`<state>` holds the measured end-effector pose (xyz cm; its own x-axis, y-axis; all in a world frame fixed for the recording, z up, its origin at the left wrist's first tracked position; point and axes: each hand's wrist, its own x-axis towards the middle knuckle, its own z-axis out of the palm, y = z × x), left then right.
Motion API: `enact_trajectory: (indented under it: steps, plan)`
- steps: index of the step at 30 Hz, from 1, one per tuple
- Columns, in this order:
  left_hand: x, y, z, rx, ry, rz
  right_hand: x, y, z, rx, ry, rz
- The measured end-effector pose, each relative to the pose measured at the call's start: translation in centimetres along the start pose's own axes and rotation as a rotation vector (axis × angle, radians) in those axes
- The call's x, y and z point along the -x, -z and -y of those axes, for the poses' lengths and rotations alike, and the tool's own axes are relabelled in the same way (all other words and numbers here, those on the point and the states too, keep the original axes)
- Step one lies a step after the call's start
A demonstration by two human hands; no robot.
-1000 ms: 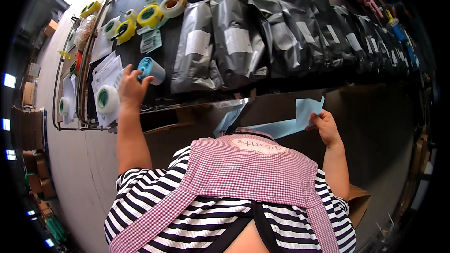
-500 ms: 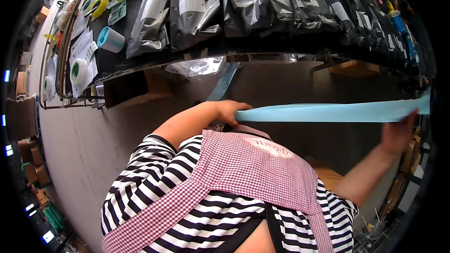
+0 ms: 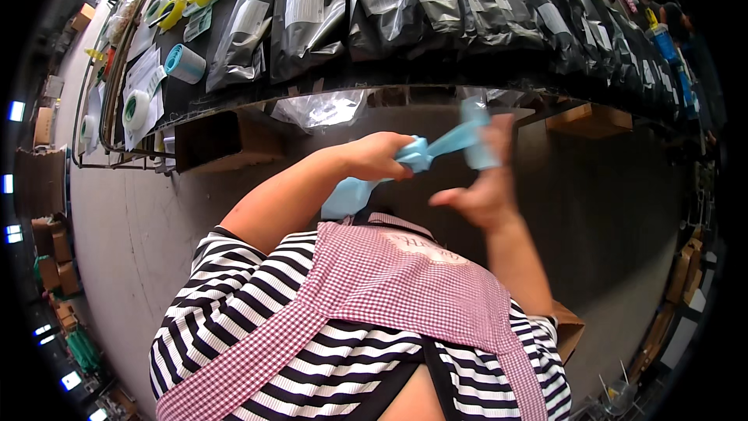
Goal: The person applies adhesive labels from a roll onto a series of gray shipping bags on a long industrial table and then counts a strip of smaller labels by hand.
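Light-blue tape strip (image 3: 436,146), stretched between hands

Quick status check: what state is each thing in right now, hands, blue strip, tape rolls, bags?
Left hand: closed on the blue strip.
Right hand: blurred, at the strip's other end; grip unclear.
Blue strip: bunched up between the hands, a loose end hanging below the left hand.
Blue roll: lying on its side on the table.
White tape roll: lying flat.
Grey bags: closed, laid in an overlapping row.
Cardboard box: under the table, open side facing out.
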<state>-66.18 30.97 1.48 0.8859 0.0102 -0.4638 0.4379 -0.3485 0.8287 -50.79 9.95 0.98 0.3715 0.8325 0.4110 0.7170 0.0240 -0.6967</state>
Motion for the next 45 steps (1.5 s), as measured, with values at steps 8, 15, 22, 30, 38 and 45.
enact_trajectory:
  steps: [8,15,22,30,38,45]
  plan:
    - [-2.0,2.2,-3.8,0.844,-0.431,-0.433,-1.1,-11.7,4.4,-0.901,-0.370,0.710]
    - [1.2,17.7,-6.8,1.183,-1.065,-0.827,0.9,-17.7,4.2,-0.819,-0.189,1.090]
    - [13.7,18.1,7.0,0.396,-0.660,-1.226,-5.2,-13.3,2.5,-1.588,-0.636,0.637]
    - [15.2,-4.7,14.0,0.629,-0.325,-0.747,-12.3,-17.6,7.4,-1.686,-0.657,-0.063]
    - [16.9,-4.9,23.5,1.300,-0.193,-0.837,-6.9,-27.5,11.2,-1.489,-1.150,0.927]
    - [31.8,7.8,48.5,0.868,0.986,-1.490,-5.4,-36.8,6.6,-0.809,-1.469,0.773]
